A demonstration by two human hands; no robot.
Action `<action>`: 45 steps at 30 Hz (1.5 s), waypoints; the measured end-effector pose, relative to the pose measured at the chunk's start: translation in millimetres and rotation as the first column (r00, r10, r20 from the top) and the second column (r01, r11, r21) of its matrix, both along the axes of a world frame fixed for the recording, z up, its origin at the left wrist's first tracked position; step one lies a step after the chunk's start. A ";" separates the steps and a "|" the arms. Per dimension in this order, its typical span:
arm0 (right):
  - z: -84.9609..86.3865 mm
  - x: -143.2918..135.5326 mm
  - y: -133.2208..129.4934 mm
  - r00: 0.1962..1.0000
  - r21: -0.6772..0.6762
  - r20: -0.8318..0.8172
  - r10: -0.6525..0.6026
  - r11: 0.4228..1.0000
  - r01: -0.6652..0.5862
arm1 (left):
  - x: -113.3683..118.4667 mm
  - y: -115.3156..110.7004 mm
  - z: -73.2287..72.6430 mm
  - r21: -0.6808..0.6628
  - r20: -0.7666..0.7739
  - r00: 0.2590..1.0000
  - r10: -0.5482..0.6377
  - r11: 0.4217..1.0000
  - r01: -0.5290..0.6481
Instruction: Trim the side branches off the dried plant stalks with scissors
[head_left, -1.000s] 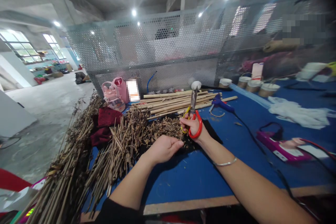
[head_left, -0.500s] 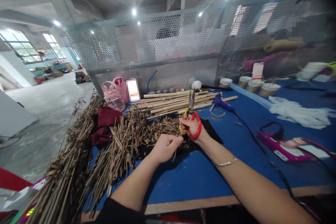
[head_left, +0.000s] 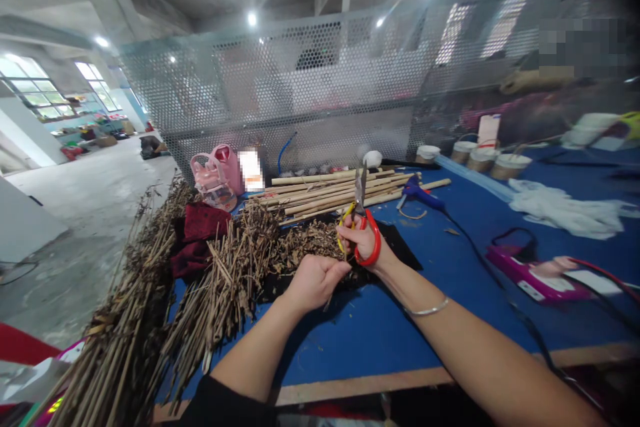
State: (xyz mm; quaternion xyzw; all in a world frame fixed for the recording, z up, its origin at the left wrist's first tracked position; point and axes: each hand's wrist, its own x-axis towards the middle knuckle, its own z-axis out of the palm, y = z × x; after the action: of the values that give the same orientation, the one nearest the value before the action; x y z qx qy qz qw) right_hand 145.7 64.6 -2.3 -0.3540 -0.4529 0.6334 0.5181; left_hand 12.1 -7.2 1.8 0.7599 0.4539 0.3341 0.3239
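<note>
My right hand (head_left: 361, 238) is closed round a pair of scissors (head_left: 369, 240) with one red and one yellow handle; their blades point up and away, slightly parted. Just left of it, my left hand (head_left: 316, 282) is pinched on a thin dry plant stem (head_left: 329, 300), whose lower end shows below the fingers. Behind both hands lies a heap of crumbled dry leaves (head_left: 310, 238) on a black cloth (head_left: 400, 247). A bundle of dried stalks (head_left: 220, 300) with curled brown leaves rests left of my left hand.
Pale sticks (head_left: 320, 197) lie behind the leaves, near a blue glue gun (head_left: 420, 195). A purple power strip (head_left: 535, 277) with cables sits at right. White plastic (head_left: 560, 207), small tubs (head_left: 511, 165), a pink bottle (head_left: 227, 170) and a perforated metal screen (head_left: 280, 80) stand or lie further back.
My right hand and the scissors have shifted slightly left, closer to my left hand. The left hand keeps its pinch. The whole view has moved a little.
</note>
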 end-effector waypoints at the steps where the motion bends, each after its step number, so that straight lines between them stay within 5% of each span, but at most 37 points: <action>1: -1.0 -0.2 0.0 1.000 -0.007 -0.001 0.017 1.000 -0.017 | 1.1 -0.8 0.4 -0.008 0.019 1.000 -0.025 1.000 0.025; 4: -2.9 -2.2 -1.8 0.999 -0.015 -0.013 0.048 0.999 -0.048 | 2.7 -0.7 1.2 -0.025 0.079 0.997 0.001 1.000 0.001; 9: -0.1 -9.1 -10.3 0.997 0.047 0.052 0.062 0.997 -0.064 | -4.2 9.9 -1.0 -0.069 0.157 0.953 0.259 0.966 -0.251; 16: 4.1 -5.8 -9.7 0.999 0.037 0.048 0.007 0.999 -0.009 | -11.4 14.0 -1.3 0.116 0.112 0.893 0.435 0.887 -0.447; 21: 1.4 -6.5 -10.2 0.992 0.075 0.083 0.097 0.992 -0.103 | -25.9 18.1 4.0 0.166 0.138 0.823 0.552 0.806 -0.568; 30: 0.1 5.8 5.9 0.996 -0.043 -0.089 0.025 0.999 -0.029 | -39.5 29.6 -4.3 0.206 0.006 0.834 0.552 0.815 -0.541; 38: -0.4 5.5 7.0 0.986 -0.112 -0.145 0.087 0.988 -0.104 | -39.5 30.2 -6.3 0.225 0.030 0.773 0.633 0.749 -0.623; 45: 4.4 21.6 18.6 0.988 -0.123 -0.110 0.108 0.985 -0.121 | -50.1 34.8 -0.7 0.188 0.331 0.657 0.678 0.635 -0.750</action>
State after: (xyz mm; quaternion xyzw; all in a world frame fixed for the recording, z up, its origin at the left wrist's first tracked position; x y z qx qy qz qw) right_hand 167.3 83.3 2.1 -0.3272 -0.4034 0.7075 0.4792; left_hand -38.0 27.6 1.1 0.5127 0.6201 0.5867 0.0913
